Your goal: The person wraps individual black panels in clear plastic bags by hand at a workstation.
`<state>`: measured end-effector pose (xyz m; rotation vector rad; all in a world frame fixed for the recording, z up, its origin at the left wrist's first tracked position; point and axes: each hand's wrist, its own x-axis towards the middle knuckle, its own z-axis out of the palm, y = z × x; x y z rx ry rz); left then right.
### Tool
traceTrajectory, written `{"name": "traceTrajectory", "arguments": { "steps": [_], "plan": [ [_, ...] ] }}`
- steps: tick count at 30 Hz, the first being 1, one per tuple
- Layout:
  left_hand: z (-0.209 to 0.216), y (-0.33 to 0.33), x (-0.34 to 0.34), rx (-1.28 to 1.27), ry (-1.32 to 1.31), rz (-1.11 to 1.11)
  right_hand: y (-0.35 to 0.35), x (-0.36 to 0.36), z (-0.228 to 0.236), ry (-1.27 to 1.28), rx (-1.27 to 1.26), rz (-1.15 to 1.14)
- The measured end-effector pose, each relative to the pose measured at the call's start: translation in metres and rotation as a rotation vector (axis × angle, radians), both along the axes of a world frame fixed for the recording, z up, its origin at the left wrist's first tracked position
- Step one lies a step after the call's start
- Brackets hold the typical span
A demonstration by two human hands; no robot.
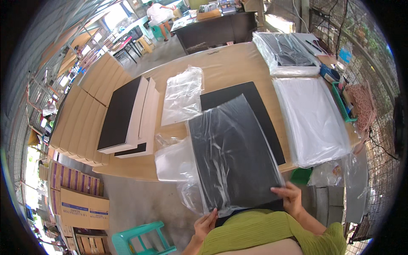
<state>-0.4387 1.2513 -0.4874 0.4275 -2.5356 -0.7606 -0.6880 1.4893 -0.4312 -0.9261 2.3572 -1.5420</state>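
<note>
A large black board in a clear plastic sleeve [231,157] rests its far part on the table and tilts over the near edge toward me. My left hand [205,223] pinches its near left corner, where loose plastic bunches. Closed on the near right corner is my right hand [290,197], thumb on top. Under the sleeved board lies a bare black board [259,106], partly covered. Clear plastic sleeves [182,95] lie flat beyond, and more crumpled clear plastic [174,159] sits at the left of the held board.
Stacks of black-topped boards [121,112] stand on the left of the brown-covered table [229,63]. To the right lie a pile of clear sleeves [312,119], a pile of sleeved black boards [287,53] and a green basket [342,102]. A teal stool [138,238] stands near left; a person [159,17] is far back.
</note>
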Motion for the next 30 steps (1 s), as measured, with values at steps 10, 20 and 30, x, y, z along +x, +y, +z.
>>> {"name": "traceTrajectory", "arguments": {
  "steps": [10, 20, 30],
  "plan": [
    [0.065, 0.049, -0.245, -0.082, 0.421, -0.419, 0.112, -0.159, 0.025, 0.477, -0.209, -0.462],
    [0.054, 0.108, -0.286, -0.179, 0.158, -0.597, 0.246, -0.22, -0.036, -0.145, -0.362, -0.518],
    [0.022, 0.118, -0.272, -0.218, 0.154, -0.636, 0.259, -0.221, -0.037, -0.246, -0.221, -0.524]
  ]
}}
